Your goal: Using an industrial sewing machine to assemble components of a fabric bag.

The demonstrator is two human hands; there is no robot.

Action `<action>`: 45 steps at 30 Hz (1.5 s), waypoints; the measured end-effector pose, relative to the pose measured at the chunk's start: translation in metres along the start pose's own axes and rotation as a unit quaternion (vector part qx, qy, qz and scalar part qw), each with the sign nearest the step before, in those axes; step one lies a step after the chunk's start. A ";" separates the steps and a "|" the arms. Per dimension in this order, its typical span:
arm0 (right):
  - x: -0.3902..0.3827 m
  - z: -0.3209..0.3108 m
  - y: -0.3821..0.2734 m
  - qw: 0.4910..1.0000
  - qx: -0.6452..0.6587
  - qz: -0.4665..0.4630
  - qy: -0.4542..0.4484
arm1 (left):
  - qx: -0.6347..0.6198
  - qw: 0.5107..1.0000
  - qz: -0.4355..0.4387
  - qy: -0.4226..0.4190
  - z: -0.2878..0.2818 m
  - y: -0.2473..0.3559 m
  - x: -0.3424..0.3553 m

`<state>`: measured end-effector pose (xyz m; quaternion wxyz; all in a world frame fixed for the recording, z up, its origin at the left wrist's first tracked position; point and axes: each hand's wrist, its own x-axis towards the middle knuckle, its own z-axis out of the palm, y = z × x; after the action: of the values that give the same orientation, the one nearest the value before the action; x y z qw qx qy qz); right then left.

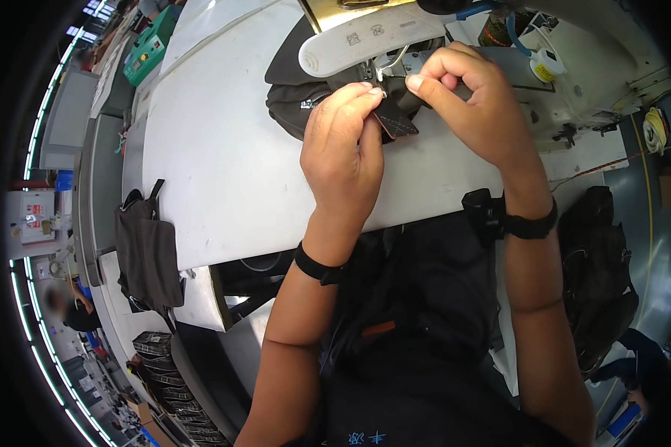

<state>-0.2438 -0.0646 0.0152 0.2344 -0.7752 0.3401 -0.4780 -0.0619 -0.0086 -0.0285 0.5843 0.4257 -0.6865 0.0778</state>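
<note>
A dark brown fabric bag with a zipper [287,104] lies on the white sewing table [216,164] beneath the machine's presser foot [380,71]. My left hand [339,149] has its fingers pinched on the bag's edge, just in front of the foot. A stitched dark flap [397,125] hangs out beside those fingertips. My right hand [470,104], right of the foot, pinches the bag's dark edge between thumb and curled fingers. A pale elongated machine attachment [369,37] sits above the bag; what lies under my fingertips is partly hidden.
Another dark bag [145,246] hangs at the table's left edge, above stacked patterned pieces [168,372]. Dark bags [596,276] lie at the right. A green machine [147,46] stands back left; a small bottle [544,65] is beside the sewing machine. Co-workers [82,313] appear at the margins.
</note>
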 end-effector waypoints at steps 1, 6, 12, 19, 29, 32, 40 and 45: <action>0.000 0.000 -0.001 1.000 -0.005 0.010 -0.001 | -0.001 1.000 -0.010 -0.003 0.000 -0.001 0.000; -0.002 -0.003 -0.003 0.998 -0.040 0.038 -0.020 | 0.003 1.000 -0.022 -0.020 -0.002 0.009 0.006; -0.009 0.005 0.001 0.996 -0.073 0.005 0.044 | 0.111 0.976 -0.159 -0.099 -0.015 0.044 0.017; -0.028 0.032 -0.018 0.957 -0.209 -0.070 0.188 | -0.086 0.964 -0.250 -0.039 0.006 0.014 0.012; -0.063 0.093 -0.016 0.964 -0.068 0.041 0.253 | -0.205 0.894 -0.387 -0.098 -0.027 0.002 0.037; -0.059 0.093 -0.013 0.962 -0.051 0.045 0.264 | -0.321 0.832 -0.442 -0.104 -0.025 -0.004 0.042; -0.053 0.085 -0.015 0.967 -0.022 0.076 0.242 | -0.369 0.780 -0.478 -0.164 -0.033 -0.022 0.044; -0.039 0.093 -0.017 0.947 -0.094 0.043 0.303 | -0.387 0.762 -0.492 -0.165 -0.032 -0.020 0.046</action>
<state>-0.1668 -0.0204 -0.0364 0.0670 -0.5971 0.4719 -0.6452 -0.0224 -0.0244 0.0130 0.5347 0.4492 -0.4408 -0.5639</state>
